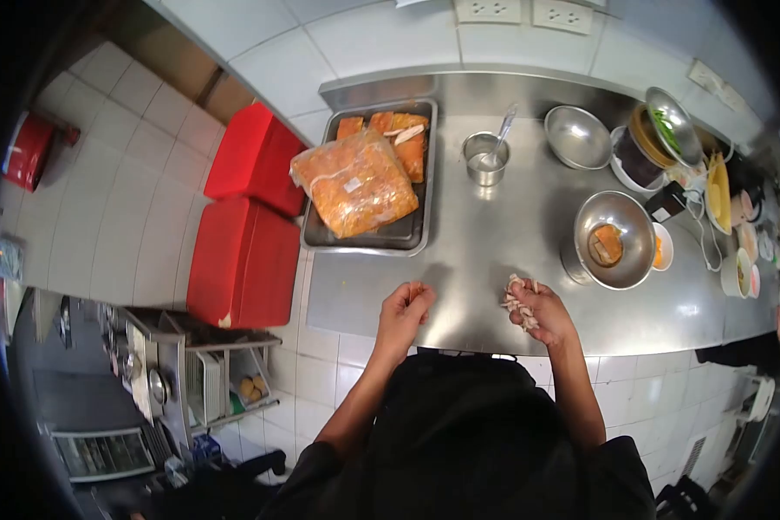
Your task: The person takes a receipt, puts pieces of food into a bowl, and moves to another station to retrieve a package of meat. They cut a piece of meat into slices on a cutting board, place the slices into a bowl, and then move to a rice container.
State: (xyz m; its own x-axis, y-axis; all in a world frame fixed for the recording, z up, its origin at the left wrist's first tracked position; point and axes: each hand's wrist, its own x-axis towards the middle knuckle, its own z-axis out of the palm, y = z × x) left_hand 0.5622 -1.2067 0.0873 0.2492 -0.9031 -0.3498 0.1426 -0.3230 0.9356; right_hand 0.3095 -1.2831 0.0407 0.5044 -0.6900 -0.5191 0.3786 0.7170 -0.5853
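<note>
Above the front edge of the steel counter (pixel 485 251), my left hand (pixel 406 314) is closed, with a small bit of something orange showing between thumb and fingers. My right hand (pixel 542 314) is closed around a bunch of pale shredded pieces (pixel 520 303) that stick out past the fingers. Up and left of my left hand, a metal tray (pixel 425 217) holds a plastic-wrapped orange block (pixel 355 184) and loose orange slabs (pixel 412 156). To the upper right of my right hand, a steel bowl (pixel 628 217) contains an orange-brown piece (pixel 608 244).
A small metal pot (pixel 485 173) with a spoon and an empty steel bowl (pixel 578 137) stand near the wall. Stacked bowls with greens (pixel 666 130), a black box (pixel 666 202) and a white cable are at right. Red bins (pixel 243 260) stand left of the counter.
</note>
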